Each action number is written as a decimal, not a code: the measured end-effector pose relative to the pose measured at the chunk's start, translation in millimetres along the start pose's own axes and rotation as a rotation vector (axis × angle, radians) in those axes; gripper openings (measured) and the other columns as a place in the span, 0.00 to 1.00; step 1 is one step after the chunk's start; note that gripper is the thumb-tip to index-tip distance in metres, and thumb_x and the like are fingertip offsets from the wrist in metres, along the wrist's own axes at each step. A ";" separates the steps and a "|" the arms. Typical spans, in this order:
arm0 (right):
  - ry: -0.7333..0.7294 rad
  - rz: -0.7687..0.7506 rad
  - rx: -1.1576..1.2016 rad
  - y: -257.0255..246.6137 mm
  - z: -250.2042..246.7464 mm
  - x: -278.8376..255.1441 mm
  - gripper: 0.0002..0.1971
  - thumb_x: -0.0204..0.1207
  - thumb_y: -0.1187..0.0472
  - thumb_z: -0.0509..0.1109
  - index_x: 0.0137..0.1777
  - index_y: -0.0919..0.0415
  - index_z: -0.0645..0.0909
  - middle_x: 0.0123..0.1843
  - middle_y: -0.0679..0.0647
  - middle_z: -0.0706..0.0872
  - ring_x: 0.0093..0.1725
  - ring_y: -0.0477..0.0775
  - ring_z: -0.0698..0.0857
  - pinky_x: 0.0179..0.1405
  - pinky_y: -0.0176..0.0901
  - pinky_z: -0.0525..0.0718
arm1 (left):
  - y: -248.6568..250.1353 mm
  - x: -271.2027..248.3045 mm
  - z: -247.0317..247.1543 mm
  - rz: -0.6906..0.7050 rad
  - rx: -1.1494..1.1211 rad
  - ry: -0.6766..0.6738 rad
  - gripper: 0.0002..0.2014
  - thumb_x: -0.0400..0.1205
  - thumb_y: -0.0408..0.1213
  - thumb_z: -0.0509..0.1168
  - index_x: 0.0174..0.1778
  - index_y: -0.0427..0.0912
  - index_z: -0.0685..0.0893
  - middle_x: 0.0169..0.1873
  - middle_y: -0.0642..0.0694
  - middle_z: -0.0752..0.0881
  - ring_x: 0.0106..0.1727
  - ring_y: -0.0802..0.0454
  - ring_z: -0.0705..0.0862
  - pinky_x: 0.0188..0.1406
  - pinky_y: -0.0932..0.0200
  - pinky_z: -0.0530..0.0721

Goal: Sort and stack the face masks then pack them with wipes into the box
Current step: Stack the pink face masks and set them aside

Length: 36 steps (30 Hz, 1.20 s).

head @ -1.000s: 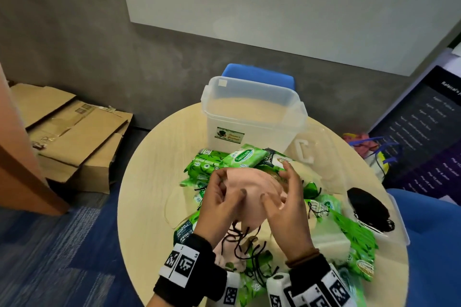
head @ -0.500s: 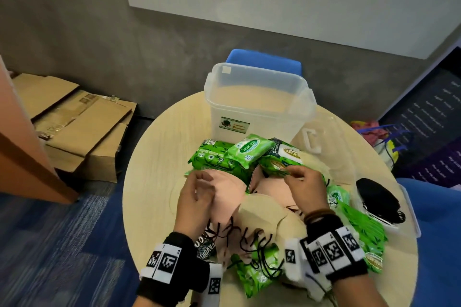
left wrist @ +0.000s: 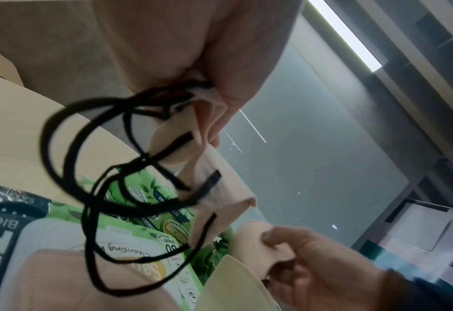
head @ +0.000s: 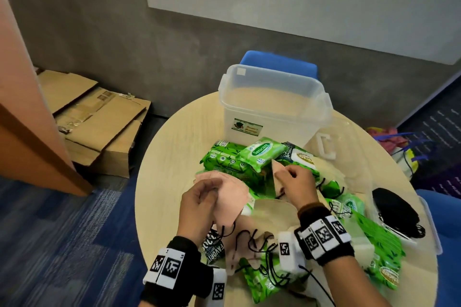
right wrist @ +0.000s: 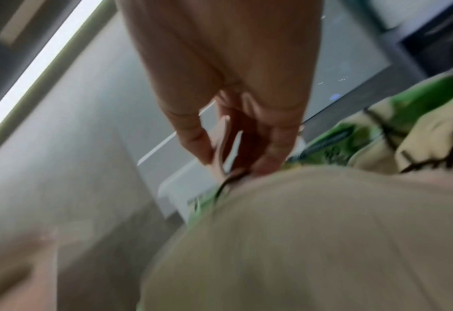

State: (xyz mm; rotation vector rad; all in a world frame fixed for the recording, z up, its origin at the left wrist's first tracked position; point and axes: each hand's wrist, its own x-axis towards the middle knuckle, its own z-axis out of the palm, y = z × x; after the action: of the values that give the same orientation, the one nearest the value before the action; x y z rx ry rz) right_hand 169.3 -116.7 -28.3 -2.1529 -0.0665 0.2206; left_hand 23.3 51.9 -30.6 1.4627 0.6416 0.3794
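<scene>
From the head camera, the clear plastic box (head: pixel 274 104) beyond both hands holds nothing visible; green wipe packs (head: pixel 245 156) lie between it and the hands. The left hand (head: pixel 199 204) grips a pink face mask (head: pixel 230 198); the right hand (head: pixel 296 185) pinches another pink mask (head: pixel 278 169). At the left wrist, black ear loops (left wrist: pixel 92 168) dangle below the folded pink masks. The right wrist view, blurred, shows fingertips (right wrist: pixel 199 145) pinching a pink edge above a beige mask (right wrist: pixel 313 242).

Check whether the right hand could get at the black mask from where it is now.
Probably yes. The black mask lies uncovered on the table's right side, nothing between it and the right hand. But that hand pinches a pink mask, so it must release first.
</scene>
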 end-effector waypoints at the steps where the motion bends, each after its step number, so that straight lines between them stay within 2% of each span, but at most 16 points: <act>1: -0.002 -0.025 0.152 -1.2 -12.3 -4.3 0.10 0.74 0.69 0.70 0.32 0.60 0.81 0.30 0.53 0.80 0.35 0.55 0.77 0.37 0.43 0.76 | 0.3 0.3 0.0 0.002 -0.005 0.009 0.16 0.80 0.17 0.58 0.48 0.39 0.89 0.45 0.50 0.89 0.37 0.74 0.83 0.35 0.78 0.77; 4: -0.112 -0.050 0.593 -14.9 -42.4 -25.5 0.08 0.74 0.77 0.68 0.41 0.65 0.84 0.39 0.60 0.86 0.39 0.56 0.82 0.40 0.48 0.86 | 2.3 1.0 5.9 0.014 -0.004 0.002 0.18 0.80 0.19 0.59 0.44 0.44 0.89 0.43 0.51 0.89 0.39 0.69 0.84 0.35 0.73 0.80; 7: -0.194 -0.068 0.889 -33.9 -63.5 -47.4 0.05 0.67 0.73 0.71 0.40 0.64 0.83 0.38 0.57 0.89 0.36 0.51 0.87 0.35 0.43 0.88 | 9.5 -1.1 18.4 0.049 -0.012 -0.027 0.13 0.83 0.26 0.62 0.46 0.46 0.90 0.42 0.53 0.90 0.41 0.65 0.85 0.41 0.57 0.82; 10: -0.240 -0.055 1.047 -43.2 -75.4 -62.0 0.19 0.57 0.66 0.75 0.50 0.70 0.81 0.42 0.59 0.90 0.39 0.53 0.89 0.35 0.43 0.88 | 29.9 -9.4 33.1 0.071 -0.110 -0.066 0.14 0.87 0.39 0.60 0.46 0.41 0.91 0.38 0.51 0.90 0.35 0.63 0.82 0.34 0.62 0.78; 12: -0.256 -0.041 1.085 -46.3 -81.0 -69.8 0.22 0.55 0.67 0.76 0.52 0.71 0.81 0.43 0.61 0.90 0.41 0.54 0.90 0.35 0.43 0.88 | 45.2 -15.5 41.5 0.048 -0.193 -0.115 0.23 0.88 0.47 0.53 0.47 0.38 0.90 0.38 0.50 0.91 0.32 0.62 0.84 0.28 0.67 0.78; 15: -0.297 -0.066 1.000 -51.0 -87.3 -80.4 0.20 0.54 0.69 0.76 0.49 0.69 0.84 0.41 0.61 0.90 0.38 0.54 0.89 0.33 0.42 0.87 | 55.6 -18.2 46.1 0.102 -0.211 -0.121 0.30 0.88 0.53 0.45 0.49 0.38 0.91 0.46 0.55 0.92 0.47 0.62 0.88 0.44 0.63 0.84; 16: -0.303 -0.093 0.929 -51.5 -90.0 -82.9 0.19 0.54 0.71 0.78 0.47 0.68 0.85 0.40 0.61 0.90 0.37 0.53 0.88 0.33 0.41 0.87 | 56.2 -17.8 44.7 0.115 -0.212 -0.119 0.31 0.88 0.54 0.44 0.49 0.40 0.91 0.46 0.55 0.92 0.46 0.62 0.88 0.43 0.62 0.84; 18: -0.308 -0.162 0.697 -53.2 -95.3 -86.0 0.15 0.57 0.77 0.75 0.45 0.67 0.86 0.40 0.60 0.89 0.39 0.52 0.85 0.37 0.39 0.84 | 58.5 -18.8 41.4 0.152 -0.198 -0.169 0.30 0.88 0.57 0.47 0.49 0.43 0.91 0.38 0.53 0.91 0.33 0.61 0.85 0.31 0.68 0.79; 20: -0.318 -0.226 0.434 -56.4 -98.2 -88.7 0.13 0.62 0.72 0.68 0.46 0.65 0.87 0.41 0.64 0.89 0.41 0.53 0.84 0.42 0.43 0.81 | 60.5 -22.2 41.0 0.242 -0.130 -0.278 0.19 0.85 0.51 0.57 0.47 0.46 0.90 0.30 0.56 0.89 0.27 0.62 0.80 0.25 0.73 0.74; 22: -0.318 -0.249 0.338 -61.2 -97.7 -90.7 0.14 0.65 0.72 0.68 0.49 0.62 0.87 0.45 0.65 0.90 0.43 0.55 0.85 0.43 0.48 0.82 | 59.0 -25.0 45.3 0.305 -0.066 -0.368 0.06 0.76 0.44 0.70 0.43 0.46 0.90 0.36 0.56 0.91 0.37 0.59 0.86 0.36 0.73 0.80; 23: -0.294 -0.250 0.363 -63.2 -96.1 -91.4 0.15 0.66 0.75 0.69 0.51 0.61 0.86 0.46 0.63 0.90 0.45 0.54 0.86 0.45 0.45 0.84 | 56.6 -26.2 48.5 0.301 -0.076 -0.398 0.06 0.73 0.43 0.74 0.41 0.45 0.90 0.39 0.53 0.92 0.41 0.57 0.88 0.41 0.69 0.82; 25: -0.236 -0.230 0.463 -62.0 -92.1 -91.9 0.19 0.67 0.80 0.72 0.55 0.62 0.85 0.49 0.61 0.91 0.47 0.51 0.87 0.46 0.38 0.84 | 53.0 -29.7 53.6 0.196 -0.191 -0.388 0.04 0.70 0.37 0.77 0.36 0.44 0.89 0.36 0.50 0.91 0.37 0.57 0.86 0.37 0.65 0.82; 29: -0.224 -0.145 0.566 -52.8 -79.8 -97.8 0.21 0.64 0.79 0.76 0.57 0.64 0.85 0.50 0.62 0.91 0.48 0.54 0.88 0.49 0.42 0.87 | 47.6 -34.0 54.4 0.147 -0.310 -0.258 0.04 0.74 0.27 0.74 0.38 0.35 0.85 0.32 0.53 0.88 0.34 0.60 0.84 0.32 0.67 0.81; 31: -0.080 -0.215 0.497 -49.6 -73.4 -103.2 0.16 0.68 0.81 0.72 0.50 0.63 0.88 0.46 0.58 0.92 0.46 0.51 0.88 0.48 0.39 0.86 | 43.5 -34.1 52.7 0.204 -0.270 -0.191 0.03 0.74 0.27 0.74 0.39 0.36 0.86 0.35 0.54 0.89 0.38 0.61 0.85 0.37 0.67 0.83; 33: 0.206 -0.412 0.304 -50.3 -69.2 -109.7 0.13 0.70 0.77 0.73 0.46 0.59 0.88 0.41 0.55 0.89 0.42 0.49 0.86 0.45 0.38 0.83 | 36.9 -30.1 50.8 0.256 -0.197 -0.117 0.05 0.74 0.30 0.75 0.44 0.39 0.89 0.42 0.55 0.91 0.46 0.62 0.87 0.48 0.64 0.83; 36: 0.582 -0.724 0.009 -51.2 -60.2 -119.8 0.12 0.72 0.72 0.71 0.53 0.62 0.88 0.39 0.56 0.80 0.36 0.49 0.79 0.39 0.35 0.78 | 36.9 -31.4 49.8 0.327 -0.124 -0.081 0.13 0.76 0.46 0.72 0.54 0.46 0.89 0.52 0.51 0.90 0.57 0.57 0.86 0.56 0.58 0.83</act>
State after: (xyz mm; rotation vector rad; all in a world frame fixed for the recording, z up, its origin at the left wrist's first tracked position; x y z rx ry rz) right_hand 64.5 -153.2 62.8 -1.9647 -0.4888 -0.8105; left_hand 34.6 -3.1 10.4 1.4571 0.3066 0.5994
